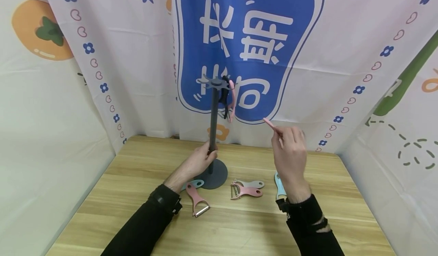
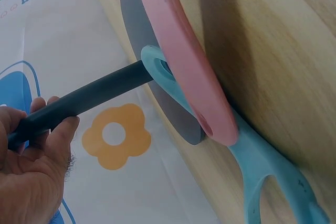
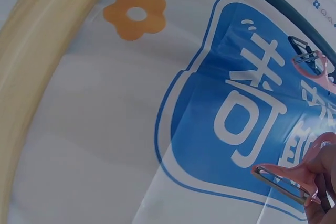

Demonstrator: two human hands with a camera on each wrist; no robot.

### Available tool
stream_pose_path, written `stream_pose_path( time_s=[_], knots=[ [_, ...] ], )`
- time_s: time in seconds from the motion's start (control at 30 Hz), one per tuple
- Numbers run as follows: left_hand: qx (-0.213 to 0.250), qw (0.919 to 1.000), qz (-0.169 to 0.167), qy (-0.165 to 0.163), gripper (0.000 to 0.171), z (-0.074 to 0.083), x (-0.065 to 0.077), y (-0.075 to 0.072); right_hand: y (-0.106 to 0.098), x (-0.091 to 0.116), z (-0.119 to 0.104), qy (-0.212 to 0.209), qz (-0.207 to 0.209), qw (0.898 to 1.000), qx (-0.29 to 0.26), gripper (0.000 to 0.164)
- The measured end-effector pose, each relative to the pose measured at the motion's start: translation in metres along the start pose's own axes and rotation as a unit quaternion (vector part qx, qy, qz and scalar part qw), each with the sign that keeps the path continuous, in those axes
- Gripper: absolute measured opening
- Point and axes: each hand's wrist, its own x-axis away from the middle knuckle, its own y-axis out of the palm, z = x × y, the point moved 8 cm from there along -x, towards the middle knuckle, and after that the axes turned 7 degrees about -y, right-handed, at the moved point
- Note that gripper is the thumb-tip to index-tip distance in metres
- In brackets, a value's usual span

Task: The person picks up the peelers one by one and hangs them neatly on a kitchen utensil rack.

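Note:
My left hand [image 1: 196,162] grips the dark upright pole of a stand [image 1: 213,123] just above its round base. In the left wrist view, the fingers and thumb wrap around that pole [image 2: 100,88]. A black peeler [image 1: 224,96] and a pink peeler [image 1: 233,104] hang from the right side of the stand's hooked top. To the right of the stand, my right hand [image 1: 291,149] is raised above the table, pinching another pink peeler [image 1: 268,123]. The right wrist view shows this peeler [image 3: 302,172] with its metal blade pointing away from the fingers.
On the wooden table [image 1: 232,229], a pink peeler [image 1: 194,194] overlaps a blue one [image 1: 197,184] by the left wrist. A grey peeler [image 1: 253,184] and a pink peeler [image 1: 251,191] lie right of the base. Another blue peeler [image 1: 280,185] is partly behind the right wrist. Printed cloth [image 1: 147,77] hangs behind.

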Motion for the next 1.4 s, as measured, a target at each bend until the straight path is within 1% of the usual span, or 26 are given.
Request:
stream_pose_path(
  time_s=[0.33, 0.6, 0.9, 1.13, 1.4],
  knots=[
    [0.008, 1.0000, -0.001, 0.002, 0.013, 0.000, 0.001, 0.000, 0.002, -0.022, -0.019, -0.032, 0.010, 0.999, -0.014, 0.010],
    [0.009, 0.9999, 0.002, 0.005, 0.010, 0.000, 0.000, 0.000, 0.005, -0.040, -0.034, -0.057, 0.015, 0.998, -0.012, 0.009],
    [0.014, 0.9999, -0.002, 0.006, 0.016, 0.000, 0.000, 0.000, 0.008, -0.062, -0.046, -0.068, 0.023, 0.997, -0.025, 0.008],
    [0.017, 0.9998, -0.001, 0.009, 0.014, 0.002, 0.001, 0.000, 0.008, -0.077, -0.053, -0.073, 0.025, 0.997, -0.032, 0.010],
    [0.010, 0.9999, -0.003, 0.004, 0.020, 0.002, 0.000, -0.001, 0.010, -0.092, -0.066, -0.104, 0.029, 0.994, -0.025, 0.011]
  ],
)
